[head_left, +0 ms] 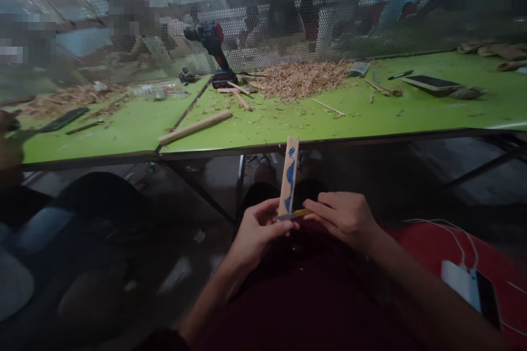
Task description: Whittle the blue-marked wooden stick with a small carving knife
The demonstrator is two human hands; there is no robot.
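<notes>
My left hand [257,235] is closed round the lower end of a flat strip of wood [290,167], which points up and away from me. Blue patches mark the face of the strip. In my right hand [346,215] is a craft knife with a yellow handle [302,212]. Its grey blade [285,216] lies across the strip near its lower end, close to my left thumb. Both hands are above my lap, in front of the table's near edge.
On the green table [263,126] lie a wooden stick [195,127], a heap of shavings [302,79], a cordless drill [214,55], a phone [432,83] and a pen [400,74]. Perforated mesh stands behind. Another person's hand [10,142] is at left. A power bank [460,284] with cables lies at right.
</notes>
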